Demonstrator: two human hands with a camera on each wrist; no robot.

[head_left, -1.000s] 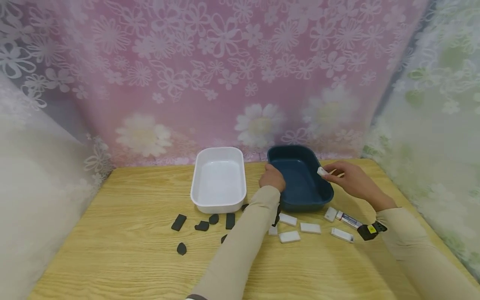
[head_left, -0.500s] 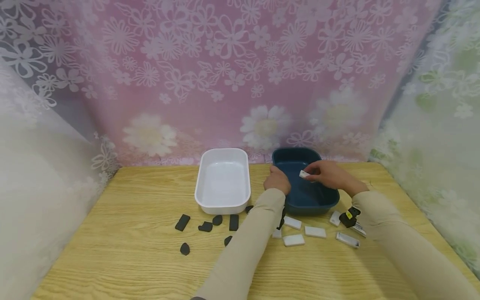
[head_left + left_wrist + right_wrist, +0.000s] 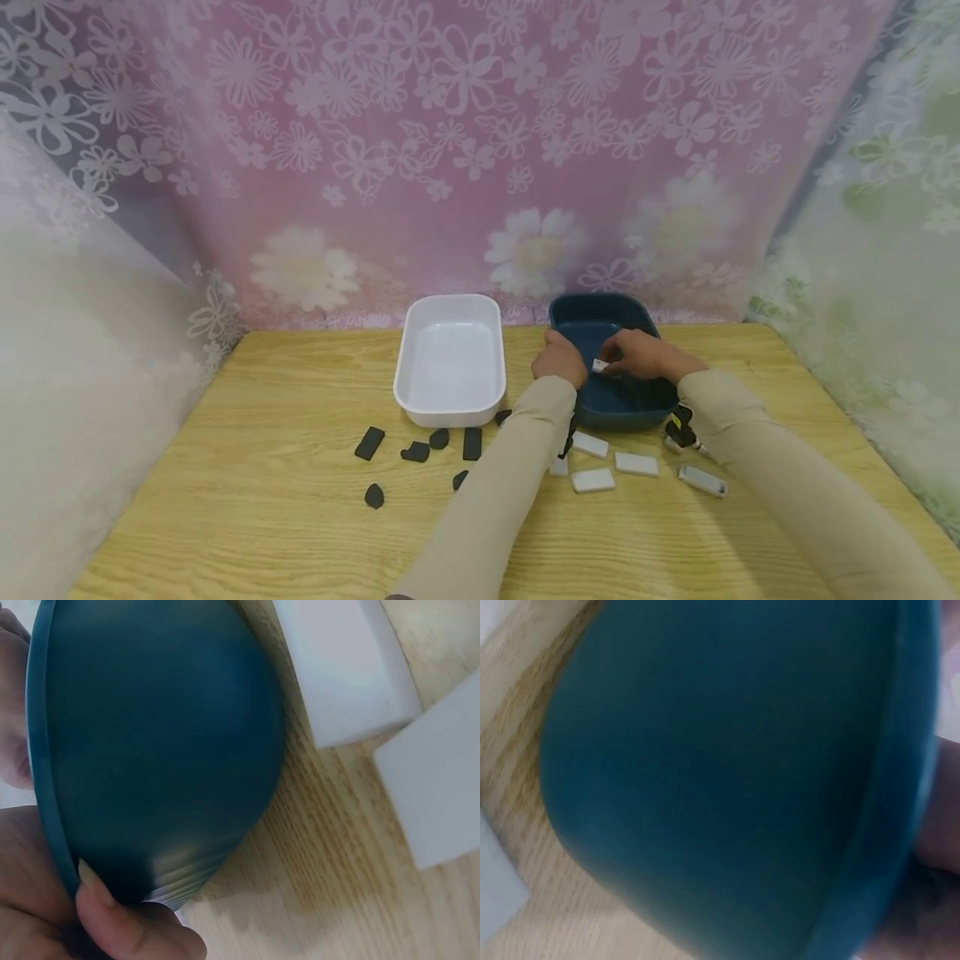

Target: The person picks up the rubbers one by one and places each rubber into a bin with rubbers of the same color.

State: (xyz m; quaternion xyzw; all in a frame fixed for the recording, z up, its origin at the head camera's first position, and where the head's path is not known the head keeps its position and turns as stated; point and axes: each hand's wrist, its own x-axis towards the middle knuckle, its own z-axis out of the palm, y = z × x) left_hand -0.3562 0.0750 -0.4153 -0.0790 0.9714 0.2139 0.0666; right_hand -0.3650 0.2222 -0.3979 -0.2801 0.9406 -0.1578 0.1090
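In the head view my left hand (image 3: 560,360) grips the left rim of a dark blue plastic basin (image 3: 622,418). The left wrist view shows its thumb (image 3: 124,926) curled over that rim from outside. My right hand (image 3: 637,354) reaches over the right side, down into the basin, and pinches a small white rectangular block (image 3: 599,366) between thumb and fingers. Whether the block touches the basin floor I cannot tell. In the right wrist view the basin wall (image 3: 705,765) hides most of that hand.
A white basin (image 3: 450,367) stands left of the blue one. Several white blocks (image 3: 636,464) lie in front of the blue basin, and several flat black pieces (image 3: 370,443) lie before the white one, some partly behind the left sleeve (image 3: 487,500). A floral curtain (image 3: 420,208) hangs behind the table.
My right hand has moved left from above the basin's right rim and down inside it, still pinching the white block. The left hand keeps its grip on the rim.
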